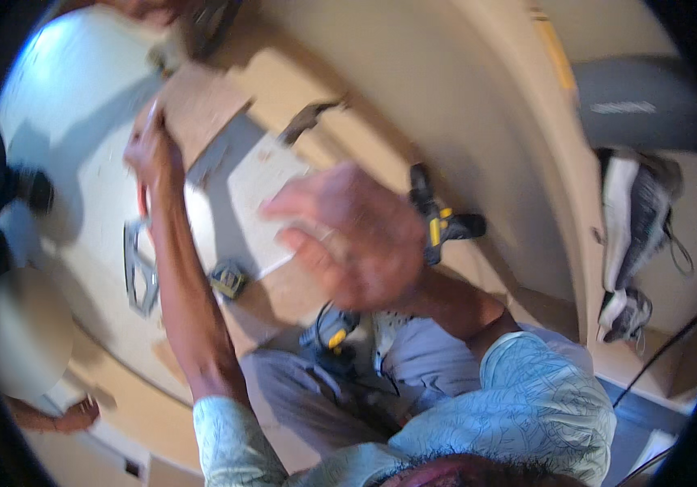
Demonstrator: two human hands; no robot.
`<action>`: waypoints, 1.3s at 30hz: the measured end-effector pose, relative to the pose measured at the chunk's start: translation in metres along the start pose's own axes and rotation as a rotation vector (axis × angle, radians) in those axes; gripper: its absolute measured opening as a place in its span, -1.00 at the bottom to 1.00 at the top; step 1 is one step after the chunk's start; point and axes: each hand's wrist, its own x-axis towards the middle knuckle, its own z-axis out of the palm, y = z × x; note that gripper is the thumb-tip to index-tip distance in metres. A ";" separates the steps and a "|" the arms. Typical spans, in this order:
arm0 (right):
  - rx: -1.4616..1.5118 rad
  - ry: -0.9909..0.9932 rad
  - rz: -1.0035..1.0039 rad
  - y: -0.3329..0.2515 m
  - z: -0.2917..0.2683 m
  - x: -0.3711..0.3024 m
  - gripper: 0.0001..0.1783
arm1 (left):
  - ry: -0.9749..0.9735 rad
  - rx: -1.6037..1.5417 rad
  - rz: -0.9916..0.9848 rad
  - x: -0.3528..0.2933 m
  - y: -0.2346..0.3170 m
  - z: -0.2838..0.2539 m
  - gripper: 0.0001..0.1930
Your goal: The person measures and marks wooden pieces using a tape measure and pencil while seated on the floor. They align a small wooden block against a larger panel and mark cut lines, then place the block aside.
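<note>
My left hand is closed at the left edge of a brown wooden board, fingers partly hidden. Beside that forearm lies a grey metal frame-like tool with a bit of orange-red near it. My right hand is raised over the work surface, blurred, with thumb and forefinger apart and nothing visible between them. A tape measure rests between my forearms. Close to my lap is a black and yellow power tool.
A black and yellow clamp is right of my right hand. A dark, jagged piece lies beyond it. Another person's hand shows at lower left, and part of someone at the top. Shoes stand at far right near a cable.
</note>
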 end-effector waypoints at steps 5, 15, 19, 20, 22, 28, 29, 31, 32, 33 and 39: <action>-0.344 0.015 -0.087 -0.051 -0.061 0.029 -0.73 | -0.026 -0.299 -0.057 0.003 -0.012 0.008 -0.69; -1.064 0.069 0.297 -0.044 -0.128 0.084 -0.49 | 0.085 0.210 -0.029 -0.004 0.000 0.007 -0.59; -1.031 -0.129 0.380 -0.045 -0.140 0.087 -0.52 | 0.006 -0.258 -0.092 0.003 -0.008 0.007 -0.57; -0.993 -0.021 0.234 -0.043 -0.138 0.086 -0.48 | 0.100 0.154 -0.046 0.008 -0.009 0.002 -0.54; -1.009 0.055 0.207 -0.038 -0.137 0.075 -0.43 | 0.094 0.400 -0.061 0.015 -0.015 0.000 -0.48; -0.770 0.245 0.089 -0.047 -0.117 0.064 -0.62 | 0.104 -0.217 -0.003 0.023 -0.038 0.009 -0.54; -0.590 0.162 0.170 -0.059 -0.104 0.056 -0.69 | -0.025 -0.185 -0.069 0.022 -0.046 0.014 -0.57; -0.189 0.137 0.220 -0.063 -0.069 0.049 -0.81 | -0.169 -0.195 -0.087 0.020 -0.063 0.026 -0.60; -0.100 0.149 0.259 -0.057 -0.054 0.040 -0.85 | -0.219 -0.197 -0.082 0.023 -0.065 0.025 -0.62; -0.007 0.238 0.204 -0.047 -0.034 0.032 -0.84 | -0.251 -0.192 -0.064 0.024 -0.067 0.025 -0.63; 0.903 0.543 0.949 0.108 0.070 0.014 -0.81 | -0.022 -0.246 -0.016 0.018 -0.017 0.003 -0.79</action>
